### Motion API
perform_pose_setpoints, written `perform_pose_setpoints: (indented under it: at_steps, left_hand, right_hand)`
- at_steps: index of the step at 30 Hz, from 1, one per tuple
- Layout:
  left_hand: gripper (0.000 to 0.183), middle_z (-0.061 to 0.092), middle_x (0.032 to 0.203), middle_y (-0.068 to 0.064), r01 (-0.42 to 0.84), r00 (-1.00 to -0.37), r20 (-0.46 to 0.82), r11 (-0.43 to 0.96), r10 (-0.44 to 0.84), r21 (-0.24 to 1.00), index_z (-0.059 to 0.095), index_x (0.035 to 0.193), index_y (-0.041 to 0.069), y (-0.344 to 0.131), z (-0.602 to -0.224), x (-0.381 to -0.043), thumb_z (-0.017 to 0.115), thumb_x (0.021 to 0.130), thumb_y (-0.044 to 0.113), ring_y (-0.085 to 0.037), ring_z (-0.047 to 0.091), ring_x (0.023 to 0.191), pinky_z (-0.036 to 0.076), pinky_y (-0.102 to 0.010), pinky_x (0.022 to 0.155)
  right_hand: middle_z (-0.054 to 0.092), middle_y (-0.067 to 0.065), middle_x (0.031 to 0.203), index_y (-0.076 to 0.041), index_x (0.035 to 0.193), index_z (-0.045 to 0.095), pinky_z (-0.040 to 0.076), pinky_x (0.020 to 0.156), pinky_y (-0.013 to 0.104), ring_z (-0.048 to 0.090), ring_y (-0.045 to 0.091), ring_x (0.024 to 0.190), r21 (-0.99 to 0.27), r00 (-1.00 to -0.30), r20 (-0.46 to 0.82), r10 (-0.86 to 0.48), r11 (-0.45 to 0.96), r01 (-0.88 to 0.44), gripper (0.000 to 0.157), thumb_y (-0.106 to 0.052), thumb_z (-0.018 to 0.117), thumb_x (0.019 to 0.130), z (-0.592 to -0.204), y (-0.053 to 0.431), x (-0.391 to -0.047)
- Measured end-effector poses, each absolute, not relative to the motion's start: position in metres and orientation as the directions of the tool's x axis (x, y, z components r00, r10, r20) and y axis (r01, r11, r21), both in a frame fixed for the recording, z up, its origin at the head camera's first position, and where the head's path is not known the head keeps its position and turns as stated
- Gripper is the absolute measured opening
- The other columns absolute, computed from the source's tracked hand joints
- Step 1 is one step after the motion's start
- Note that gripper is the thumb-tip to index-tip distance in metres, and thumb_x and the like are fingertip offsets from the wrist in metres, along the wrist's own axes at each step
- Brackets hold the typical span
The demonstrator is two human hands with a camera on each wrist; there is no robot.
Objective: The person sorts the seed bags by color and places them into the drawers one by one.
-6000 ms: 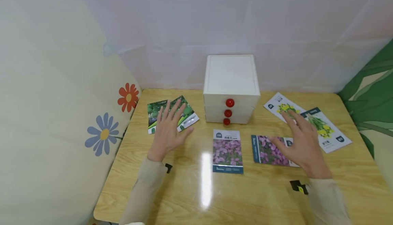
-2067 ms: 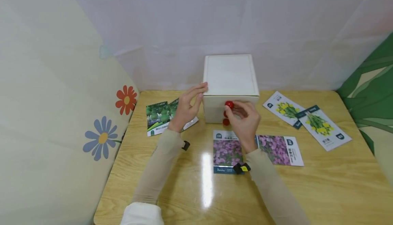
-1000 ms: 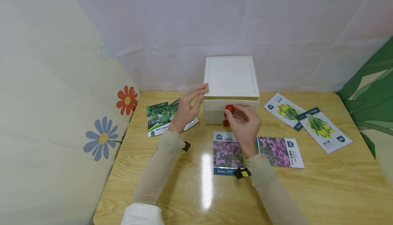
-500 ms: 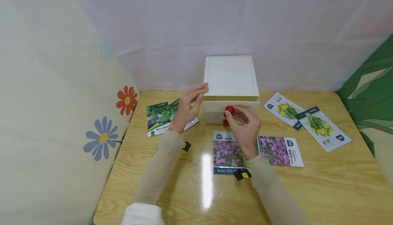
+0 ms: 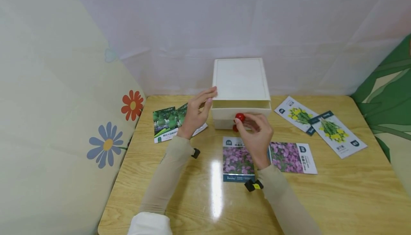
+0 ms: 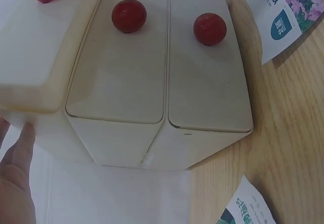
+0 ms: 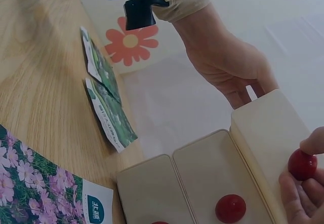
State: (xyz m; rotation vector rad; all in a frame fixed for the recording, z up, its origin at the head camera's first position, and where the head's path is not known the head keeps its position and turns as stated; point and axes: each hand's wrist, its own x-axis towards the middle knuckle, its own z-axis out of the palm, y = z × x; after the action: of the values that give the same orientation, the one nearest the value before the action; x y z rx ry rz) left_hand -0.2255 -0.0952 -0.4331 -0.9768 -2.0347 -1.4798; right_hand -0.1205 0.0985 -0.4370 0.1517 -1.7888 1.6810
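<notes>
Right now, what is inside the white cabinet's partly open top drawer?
Inside the top drawer, only a pale strip shows; the cabinet top covers the rest, so contents cannot be seen.

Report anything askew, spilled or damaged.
Nothing looks spilled or damaged. The yellow-flower packets, right of the drawer box, lie askew and overlapping. The top drawer is partly open, its red knob pinched by the right hand.

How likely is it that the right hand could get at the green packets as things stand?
Probably not: the right hand pinches the red knob of the open drawer, and the left hand and forearm stand between it and the green packets.
</notes>
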Motion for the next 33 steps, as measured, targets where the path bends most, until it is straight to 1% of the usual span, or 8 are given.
perform_pose_setpoints:
  at_steps: [2,5,10,19,25,29,33]
  left_hand:
    - [0.026,0.06,0.135,-0.027,0.754,-0.655,0.701,0.173,0.282,0.634,0.064,0.121,-0.011,-0.094,-0.427,-0.221,0.053,0.098,-0.009,-0.034,0.065,0.119,0.058,-0.027,0.092]
    - [0.026,0.06,0.134,-0.028,0.751,-0.658,0.699,0.171,0.281,0.638,0.064,0.121,-0.012,-0.094,-0.42,-0.216,0.053,0.098,-0.008,-0.032,0.065,0.119,0.058,-0.028,0.092]
    - [0.026,0.06,0.134,-0.028,0.757,-0.65,0.705,0.169,0.283,0.631,0.064,0.121,-0.012,-0.094,-0.418,-0.214,0.053,0.097,-0.01,-0.031,0.064,0.12,0.058,-0.029,0.092]
    - [0.026,0.06,0.133,-0.03,0.769,-0.636,0.718,0.158,0.285,0.619,0.064,0.12,-0.013,-0.094,-0.419,-0.215,0.053,0.096,-0.011,-0.036,0.064,0.119,0.058,-0.029,0.092]
    - [0.027,0.06,0.133,-0.029,0.767,-0.639,0.716,0.166,0.283,0.619,0.063,0.121,-0.013,-0.094,-0.418,-0.214,0.052,0.096,-0.012,-0.034,0.065,0.119,0.058,-0.029,0.091]
    - [0.027,0.059,0.133,-0.03,0.769,-0.637,0.718,0.163,0.281,0.618,0.063,0.12,-0.014,-0.094,-0.418,-0.214,0.052,0.096,-0.012,-0.036,0.064,0.118,0.059,-0.029,0.09]
    - [0.027,0.059,0.134,-0.03,0.774,-0.631,0.722,0.163,0.282,0.612,0.064,0.12,-0.013,-0.094,-0.427,-0.221,0.052,0.096,-0.012,-0.038,0.064,0.118,0.058,-0.028,0.09]
  right_hand:
    - [0.064,0.025,0.092,0.01,0.102,0.072,0.061,0.073,0.025,0.069,0.017,0.078,-0.845,-0.77,0.532,0.352,0.168,-0.507,0.026,0.009,0.08,0.077,-0.444,0.1,-0.123]
    - [0.065,0.021,0.093,0.005,0.103,0.073,0.061,0.074,0.023,0.069,0.013,0.079,-0.847,-0.774,0.529,0.348,0.163,-0.505,0.026,0.006,0.081,0.078,-0.453,0.102,-0.125]
    - [0.064,0.017,0.094,0.002,0.104,0.074,0.061,0.076,0.024,0.069,0.012,0.081,-0.854,-0.786,0.515,0.342,0.131,-0.503,0.026,0.002,0.082,0.079,-0.455,0.104,-0.123]
    - [0.065,0.017,0.094,0.001,0.103,0.074,0.061,0.075,0.025,0.069,0.014,0.081,-0.857,-0.783,0.513,0.353,0.154,-0.492,0.027,0.002,0.082,0.078,-0.456,0.104,-0.12]
    - [0.065,0.018,0.096,0.003,0.103,0.073,0.061,0.075,0.024,0.069,0.012,0.082,-0.858,-0.787,0.51,0.347,0.144,-0.492,0.028,0.006,0.082,0.076,-0.456,0.103,-0.118]
    - [0.065,0.016,0.096,0.002,0.104,0.073,0.061,0.076,0.026,0.069,0.013,0.083,-0.857,-0.792,0.512,0.333,0.137,-0.497,0.027,0.002,0.082,0.078,-0.455,0.103,-0.115]
    - [0.065,0.014,0.097,0.001,0.104,0.074,0.061,0.076,0.026,0.069,0.015,0.084,-0.859,-0.794,0.509,0.333,0.135,-0.494,0.027,0.0,0.082,0.079,-0.457,0.103,-0.113]
